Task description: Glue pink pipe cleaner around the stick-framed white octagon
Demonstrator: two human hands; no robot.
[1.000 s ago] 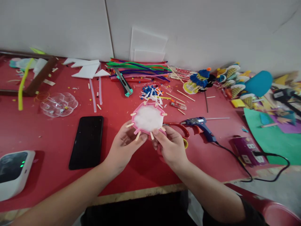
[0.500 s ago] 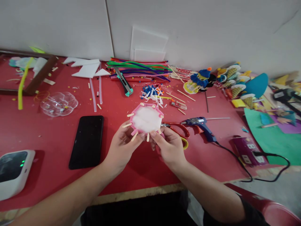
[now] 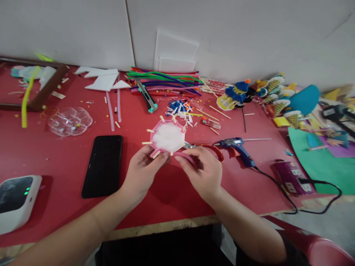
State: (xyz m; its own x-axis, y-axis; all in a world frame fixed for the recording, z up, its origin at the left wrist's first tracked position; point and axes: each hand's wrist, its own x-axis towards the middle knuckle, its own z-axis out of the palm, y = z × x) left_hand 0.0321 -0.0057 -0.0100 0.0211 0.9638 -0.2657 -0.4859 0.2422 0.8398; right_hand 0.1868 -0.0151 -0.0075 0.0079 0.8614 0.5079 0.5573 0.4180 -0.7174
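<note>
A white foam octagon edged in pink, with short wooden sticks poking out round its rim (image 3: pixel 168 137), is held up over the red table (image 3: pixel 69 162). My left hand (image 3: pixel 144 170) pinches its lower left edge. My right hand (image 3: pixel 203 170) is closed on a pink strip (image 3: pixel 184 155) that runs along the octagon's lower right edge. Red-handled scissors (image 3: pixel 210 149) lie just behind my right hand. A blue glue gun (image 3: pixel 238 147) lies to their right.
A black phone (image 3: pixel 103 164) lies left of my hands, a white device with a green light (image 3: pixel 15 201) at the far left. Coloured pipe cleaners (image 3: pixel 163 81), a box cutter (image 3: pixel 146 96), cut straw bits (image 3: pixel 179 108) and a clear plastic tray (image 3: pixel 69 121) lie further back. A power strip (image 3: pixel 291 176) sits right.
The octagon has shifted left and away and turned in my hands. My right hand has moved from its lower edge to the pink strip at its lower right.
</note>
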